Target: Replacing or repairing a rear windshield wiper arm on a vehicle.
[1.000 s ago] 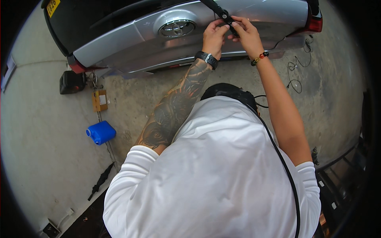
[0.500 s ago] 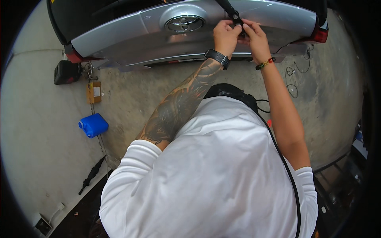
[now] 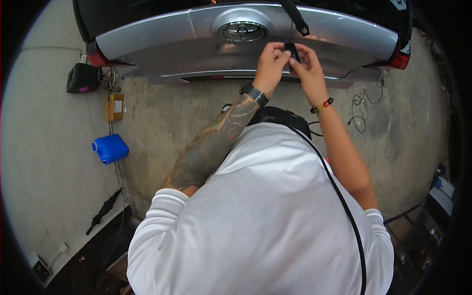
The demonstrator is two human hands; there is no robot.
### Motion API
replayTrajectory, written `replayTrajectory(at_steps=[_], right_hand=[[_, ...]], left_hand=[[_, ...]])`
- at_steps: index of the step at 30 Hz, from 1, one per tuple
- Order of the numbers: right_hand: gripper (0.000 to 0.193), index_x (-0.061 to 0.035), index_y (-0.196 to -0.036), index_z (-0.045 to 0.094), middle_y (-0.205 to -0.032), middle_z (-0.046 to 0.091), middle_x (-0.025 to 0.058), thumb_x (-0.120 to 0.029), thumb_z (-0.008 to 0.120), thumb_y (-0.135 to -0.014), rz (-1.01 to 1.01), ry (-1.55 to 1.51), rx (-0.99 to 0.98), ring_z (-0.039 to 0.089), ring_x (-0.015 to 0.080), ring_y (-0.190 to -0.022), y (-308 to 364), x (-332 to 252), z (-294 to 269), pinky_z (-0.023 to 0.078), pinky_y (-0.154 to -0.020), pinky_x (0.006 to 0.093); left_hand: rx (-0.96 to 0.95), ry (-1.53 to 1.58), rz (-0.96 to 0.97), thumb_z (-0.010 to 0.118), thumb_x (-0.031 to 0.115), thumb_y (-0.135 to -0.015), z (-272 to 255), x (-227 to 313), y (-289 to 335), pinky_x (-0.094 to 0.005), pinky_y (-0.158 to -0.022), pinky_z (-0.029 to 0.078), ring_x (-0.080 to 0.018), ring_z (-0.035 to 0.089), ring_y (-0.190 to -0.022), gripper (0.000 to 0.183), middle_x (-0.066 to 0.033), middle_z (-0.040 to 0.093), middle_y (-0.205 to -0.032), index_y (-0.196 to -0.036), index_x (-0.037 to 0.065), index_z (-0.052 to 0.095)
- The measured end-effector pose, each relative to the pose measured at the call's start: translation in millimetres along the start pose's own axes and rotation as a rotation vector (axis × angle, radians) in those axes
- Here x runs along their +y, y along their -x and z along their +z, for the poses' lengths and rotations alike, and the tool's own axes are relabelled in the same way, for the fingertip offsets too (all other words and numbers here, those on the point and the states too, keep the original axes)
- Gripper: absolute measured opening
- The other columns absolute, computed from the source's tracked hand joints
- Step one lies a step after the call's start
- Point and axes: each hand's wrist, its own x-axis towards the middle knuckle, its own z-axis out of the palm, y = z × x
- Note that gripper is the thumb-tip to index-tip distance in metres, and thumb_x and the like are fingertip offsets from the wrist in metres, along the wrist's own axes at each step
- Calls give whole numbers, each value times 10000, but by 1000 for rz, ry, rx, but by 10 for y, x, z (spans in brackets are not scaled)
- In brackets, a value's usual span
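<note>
Both hands meet in front of the silver tailgate (image 3: 206, 56) of a car. My left hand (image 3: 269, 66) pinches a small black piece (image 3: 291, 50) between thumb and fingers. From the other side my right hand (image 3: 309, 69) grips the same piece, its fingertips curled around it. The fingers cover part of the piece, so its exact kind cannot be made out. Just above the hands, apart from them, a black rear wiper arm (image 3: 296, 17) slants down over the tailgate, a round fitting at its lower end.
An oval chrome emblem (image 3: 243, 32) sits left of the wiper arm. On the left are a black box-shaped device (image 3: 83, 78), a cardboard box (image 3: 114, 107), a blue jerrycan (image 3: 111, 148) and a folded umbrella (image 3: 104, 211). A thin cable (image 3: 361, 110) lies on the floor at right.
My hands have come away from the lower end of the wiper arm and moved down toward me, with the small black piece between them. The view has shifted slightly.
</note>
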Motion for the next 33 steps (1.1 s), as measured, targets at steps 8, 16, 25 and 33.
replayTrajectory(at_steps=[8,16,25,33], right_hand=[[519,-26,-1410,460,-1234,609,91,-80,700,-953,105,-88,-119,631,70,-881,448,36,91,492,-773,208],[579,-35,-1405,472,-1192,604,92,-112,766,-912,190,-151,-175,639,67,-834,574,169,142,492,-724,208],[563,-39,-1384,506,-1158,604,67,-83,776,-893,174,-142,-222,618,47,-804,616,223,152,490,-707,200],[474,-42,-1388,518,-1142,643,63,-158,696,-964,250,-159,-240,641,73,-864,562,258,128,505,-756,232]], left_hand=[[-30,-249,-1,672,94,-971,-307,86,459,-200,-580,336,-10,409,-657,285,100,492,-740,-1244,14,674],[41,-209,-125,674,118,-977,-418,42,640,-202,-556,324,-10,419,-627,294,82,556,-750,-1250,9,674],[67,-81,-266,629,127,-998,-480,2,672,-182,-573,379,-6,519,-679,271,60,649,-869,-1247,28,671],[120,-299,-52,645,76,-973,-474,-48,630,-201,-600,433,-8,534,-685,222,64,607,-771,-1175,-5,689]])
